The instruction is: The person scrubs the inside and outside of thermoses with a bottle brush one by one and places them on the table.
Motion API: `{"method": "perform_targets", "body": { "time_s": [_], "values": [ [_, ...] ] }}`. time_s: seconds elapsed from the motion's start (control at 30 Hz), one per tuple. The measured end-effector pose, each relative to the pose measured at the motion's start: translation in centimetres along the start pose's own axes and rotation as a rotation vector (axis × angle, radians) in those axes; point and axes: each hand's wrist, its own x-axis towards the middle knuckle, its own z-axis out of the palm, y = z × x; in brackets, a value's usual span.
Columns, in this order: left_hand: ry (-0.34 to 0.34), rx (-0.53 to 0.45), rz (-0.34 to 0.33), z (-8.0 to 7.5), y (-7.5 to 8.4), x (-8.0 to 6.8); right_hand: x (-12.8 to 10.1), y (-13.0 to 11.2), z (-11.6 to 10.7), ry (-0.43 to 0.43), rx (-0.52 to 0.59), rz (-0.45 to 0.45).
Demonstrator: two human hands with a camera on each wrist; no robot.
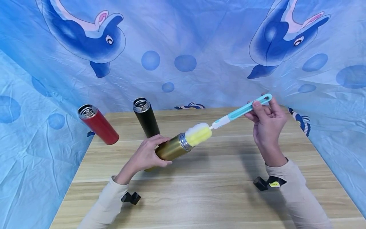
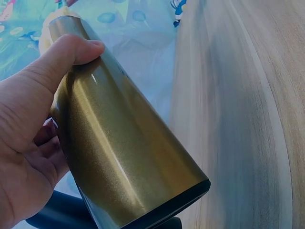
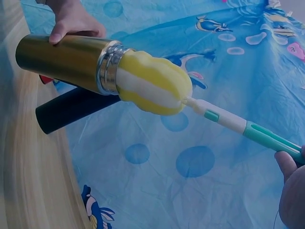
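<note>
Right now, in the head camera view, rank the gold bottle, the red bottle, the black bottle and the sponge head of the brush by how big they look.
1. Red bottle and black bottle: look alike, unranked.
2. Gold bottle: partly hidden by the left hand, so unsure.
3. Sponge head: smallest, partly inside the gold bottle's mouth.

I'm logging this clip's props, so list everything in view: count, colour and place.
gold bottle: one, gold with a silver neck, tilted above the table, gripped by the left hand
sponge brush: one, yellow and white sponge head at the gold bottle's mouth, teal and white handle
black bottle: one, black, open, at the table's far edge
red bottle: one, red, open, at the far left corner
table: one, light wood
backdrop: one, blue with dolphins
left hand: grips the gold bottle
right hand: holds the brush handle
</note>
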Motion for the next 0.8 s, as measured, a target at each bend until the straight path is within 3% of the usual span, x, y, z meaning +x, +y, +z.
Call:
{"method": "perform_targets", "body": {
  "time_s": [0.27,0.8],
  "values": [
    [0.004,0.019,-0.012,0.1,0.0,0.1,-0.3,0.5,0.4,-0.022,-0.055,-0.038],
    [-0.004,0.042,0.007,0.2,0.2,0.4,-1.7,1.5,0.3,-0.041,-0.081,-0.013]
  ]
}}
